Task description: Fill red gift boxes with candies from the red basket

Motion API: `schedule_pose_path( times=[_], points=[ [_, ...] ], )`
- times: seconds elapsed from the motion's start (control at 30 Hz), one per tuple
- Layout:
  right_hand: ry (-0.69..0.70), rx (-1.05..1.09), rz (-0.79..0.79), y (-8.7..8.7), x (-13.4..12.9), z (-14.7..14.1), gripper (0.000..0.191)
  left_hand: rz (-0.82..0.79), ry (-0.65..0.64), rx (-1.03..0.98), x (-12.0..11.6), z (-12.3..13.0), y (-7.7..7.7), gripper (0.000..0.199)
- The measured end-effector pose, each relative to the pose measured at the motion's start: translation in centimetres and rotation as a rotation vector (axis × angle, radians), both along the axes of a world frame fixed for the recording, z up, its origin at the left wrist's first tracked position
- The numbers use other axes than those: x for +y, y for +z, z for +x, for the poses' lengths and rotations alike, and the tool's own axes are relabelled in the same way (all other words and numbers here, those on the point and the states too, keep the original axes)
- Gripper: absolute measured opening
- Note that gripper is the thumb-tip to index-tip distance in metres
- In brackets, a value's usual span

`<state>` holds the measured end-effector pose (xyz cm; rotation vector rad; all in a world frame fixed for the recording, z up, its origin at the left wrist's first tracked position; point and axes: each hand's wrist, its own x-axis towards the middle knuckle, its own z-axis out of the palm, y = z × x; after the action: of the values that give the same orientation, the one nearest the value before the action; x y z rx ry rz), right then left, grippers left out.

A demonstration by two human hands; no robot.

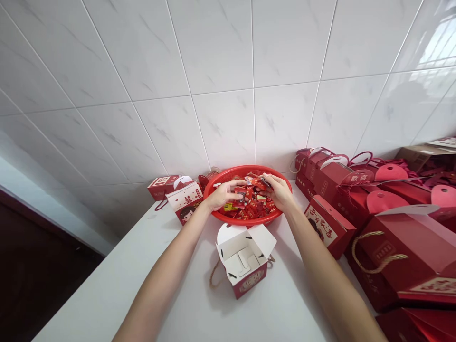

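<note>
A red plastic basket (pixel 245 221) full of small wrapped candies (pixel 251 209) stands against the wall. Both hands reach inside it. My left hand (pixel 221 194) has its thumb and fingers curled around a red wrapped candy at the basket's left side. On the right, my right hand (pixel 280 191) pinches a dark and red wrapped candy just above the pile. Nearer to me, between my forearms, sits an open red gift box (pixel 251 281) with white inner flaps folded out and a cord handle on each side. Its inside shows only the bare white bottom.
Left of the basket stand an upright printed box (pixel 187 202) and a smaller red box (pixel 162 187). Many red gift boxes with cord handles (pixel 409 251) crowd the right side. A brown carton (pixel 420 154) lies behind them. The white tabletop (pixel 117 285) meets a tiled wall.
</note>
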<state>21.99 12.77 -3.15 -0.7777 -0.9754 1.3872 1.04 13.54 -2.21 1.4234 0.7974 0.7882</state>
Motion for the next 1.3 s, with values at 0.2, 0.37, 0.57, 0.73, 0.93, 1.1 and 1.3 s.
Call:
schedule_pose_path(
  times=[0.2,0.37,0.57,0.73,0.93,1.1,1.3],
  points=[
    [0.214,-0.314,0.208,2.8,-2.3,0.7,0.036,0.1,-0.157,0.069,-4.0,-2.0,2.9,0.056],
    [0.562,-0.756,0.51,5.5,-5.6,0.2,0.02,0.105,-0.4,0.383,-7.9,-3.6,5.3,0.05],
    [0.688,-1.151,0.65,6.2,-7.9,-1.5,0.011,0.221,-0.335,0.66,-9.4,-4.5,6.6,0.039],
    [0.632,-1.342,0.646,6.5,-9.0,-1.9,0.022,0.284,-0.274,0.848,-10.0,-4.8,7.2,0.032],
    [0.488,-1.524,0.542,7.5,-10.3,-0.4,0.026,0.227,-0.269,0.967,-10.8,-4.7,7.3,0.042],
    [0.592,-1.588,0.383,7.6,-11.4,0.6,0.028,0.229,-0.344,1.008,-10.7,-4.7,7.2,0.062],
    [0.729,-1.468,0.495,6.7,-11.8,0.3,0.031,0.276,-0.322,1.028,-10.8,-4.3,7.1,0.051]
  ],
)
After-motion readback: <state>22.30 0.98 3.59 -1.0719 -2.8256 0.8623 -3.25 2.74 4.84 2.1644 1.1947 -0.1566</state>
